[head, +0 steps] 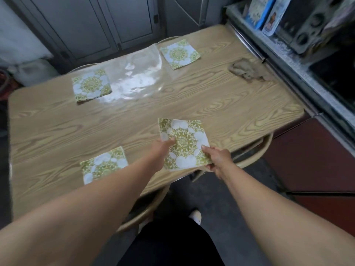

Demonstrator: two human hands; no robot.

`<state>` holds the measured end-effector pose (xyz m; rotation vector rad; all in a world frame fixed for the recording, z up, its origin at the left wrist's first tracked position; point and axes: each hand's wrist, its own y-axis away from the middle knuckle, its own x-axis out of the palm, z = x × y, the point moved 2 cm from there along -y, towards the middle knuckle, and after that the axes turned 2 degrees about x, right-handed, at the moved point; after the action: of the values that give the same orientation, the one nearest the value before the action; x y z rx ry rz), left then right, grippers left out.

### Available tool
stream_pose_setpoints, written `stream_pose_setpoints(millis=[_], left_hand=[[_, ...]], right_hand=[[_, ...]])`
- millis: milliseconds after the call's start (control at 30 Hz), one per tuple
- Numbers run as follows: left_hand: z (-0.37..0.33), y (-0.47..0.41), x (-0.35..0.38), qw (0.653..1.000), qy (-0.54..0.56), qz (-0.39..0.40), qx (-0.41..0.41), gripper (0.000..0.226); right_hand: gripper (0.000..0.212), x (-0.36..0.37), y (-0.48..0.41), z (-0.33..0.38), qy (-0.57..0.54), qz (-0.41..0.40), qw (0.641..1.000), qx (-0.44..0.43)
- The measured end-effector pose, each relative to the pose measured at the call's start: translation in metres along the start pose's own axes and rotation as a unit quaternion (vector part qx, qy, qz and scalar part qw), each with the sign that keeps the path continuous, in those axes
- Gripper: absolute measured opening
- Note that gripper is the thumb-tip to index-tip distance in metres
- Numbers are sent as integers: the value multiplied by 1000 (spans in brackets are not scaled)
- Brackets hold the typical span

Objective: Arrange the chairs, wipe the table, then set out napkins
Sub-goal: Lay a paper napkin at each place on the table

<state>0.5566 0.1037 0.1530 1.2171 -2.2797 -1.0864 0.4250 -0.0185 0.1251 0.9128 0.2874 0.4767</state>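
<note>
Wood-grain worktop (240, 112) stands beside a kitchen counter (299, 60) on its right. Three patterned napkins lie flat on it: the far-left napkin (91, 85), the far-right napkin (179, 54) and the near-left napkin (103, 164). A crumpled brown cloth (249, 71) sits near the far right edge. The fourth napkin (184, 144) lies at the near edge, towards the right, its near corner overhanging. The left hand (163, 148) pinches its left side, thumb on top; the right hand (217, 160) pinches its near right corner. A chair (255, 150) is tucked under the near edge.
</note>
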Motion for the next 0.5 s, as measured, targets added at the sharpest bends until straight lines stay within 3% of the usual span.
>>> stream_pose_setpoints(millis=[233, 333, 433, 500], left_hand=[[-1, -9, 39, 998, -48, -31, -29, 23], [-6, -18, 47, 996, -64, -43, -41, 20], [-17, -34, 54, 995, -79, -53, -44, 22], [-26, -45, 59, 994, -81, -51, -43, 26]], right_hand=[[10, -39, -21, 31, 93, -2, 995, -38], [15, -45, -32, 44, 132, -21, 989, -57], [7, -48, -41, 63, 185, -30, 978, -92], [15, -52, -47, 74, 214, -46, 970, -106]])
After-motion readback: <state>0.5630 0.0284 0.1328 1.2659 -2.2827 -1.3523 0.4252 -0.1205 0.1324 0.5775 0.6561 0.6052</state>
